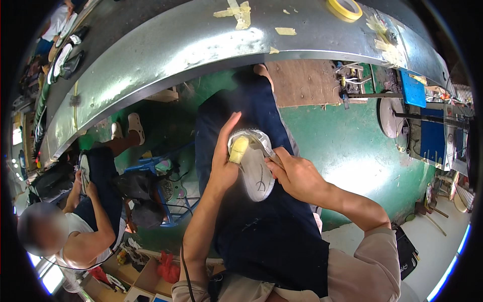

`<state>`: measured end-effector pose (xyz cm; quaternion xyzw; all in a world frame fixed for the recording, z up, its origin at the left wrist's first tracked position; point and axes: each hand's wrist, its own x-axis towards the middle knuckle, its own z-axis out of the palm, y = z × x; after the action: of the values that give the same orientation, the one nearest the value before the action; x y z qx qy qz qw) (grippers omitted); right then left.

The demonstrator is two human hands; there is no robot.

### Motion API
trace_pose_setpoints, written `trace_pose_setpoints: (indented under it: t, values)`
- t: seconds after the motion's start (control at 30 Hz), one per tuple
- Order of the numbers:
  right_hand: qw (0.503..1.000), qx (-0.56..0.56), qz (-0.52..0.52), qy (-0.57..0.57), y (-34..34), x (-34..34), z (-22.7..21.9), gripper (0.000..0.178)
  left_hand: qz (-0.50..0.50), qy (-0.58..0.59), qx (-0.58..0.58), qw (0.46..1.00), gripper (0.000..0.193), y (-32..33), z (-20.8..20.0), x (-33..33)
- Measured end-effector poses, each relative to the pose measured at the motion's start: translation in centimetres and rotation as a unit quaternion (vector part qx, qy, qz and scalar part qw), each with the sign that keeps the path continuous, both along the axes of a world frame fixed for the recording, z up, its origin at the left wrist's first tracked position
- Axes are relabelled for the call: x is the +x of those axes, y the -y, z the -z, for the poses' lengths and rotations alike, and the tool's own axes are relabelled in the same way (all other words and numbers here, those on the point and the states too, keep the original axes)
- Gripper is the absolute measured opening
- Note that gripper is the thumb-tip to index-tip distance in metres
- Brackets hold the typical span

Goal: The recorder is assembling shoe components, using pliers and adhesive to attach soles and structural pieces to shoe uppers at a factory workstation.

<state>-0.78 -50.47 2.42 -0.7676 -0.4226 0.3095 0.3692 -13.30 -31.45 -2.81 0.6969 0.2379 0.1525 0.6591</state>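
Steadying a pale shoe over a navy-clad lap, the left hand grips with a yellow-wrapped thumb; the right hand curls at its edge, any tool unclear. A slipping thumb could let it twist.

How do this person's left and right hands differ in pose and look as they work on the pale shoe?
The left hand stretches a finger upward past the shoe; the right hand curls its fingers in.
The left hand is at the shoe's left side, the right hand at its right.
The left thumb seems wrapped in a yellow cover; the right hand shows none.
Both hands meet at the same shoe.
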Motion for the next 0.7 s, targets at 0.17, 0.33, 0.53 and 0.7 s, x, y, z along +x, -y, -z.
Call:
trace_pose_setpoints:
  t: [0.17, 0.33, 0.53, 0.7]
  values:
    - [0.992, -0.075, -0.050, 0.092, -1.0, -0.5, -1.6, 0.017, -0.090, 0.017, -0.038, 0.995, 0.043, 0.0, 1.3, 1.2]
    - [0.999, -0.030, -0.001, 0.014, 0.0, 0.9, -3.3, 0.019, -0.044, 0.046, 0.014, 0.998, 0.059, 0.4, 1.5, 2.2]
    - [0.990, -0.028, -0.002, 0.140, -3.6, 1.1, 0.5, 0.022, -0.007, 0.057, 0.047, 0.997, 0.049, 0.1, 3.4, 1.5]
    - [0.988, 0.048, 0.064, 0.132, -3.6, 0.9, 1.9, 0.022, -0.023, 0.056, 0.000, 0.998, 0.046, 0.5, 3.7, 1.3]
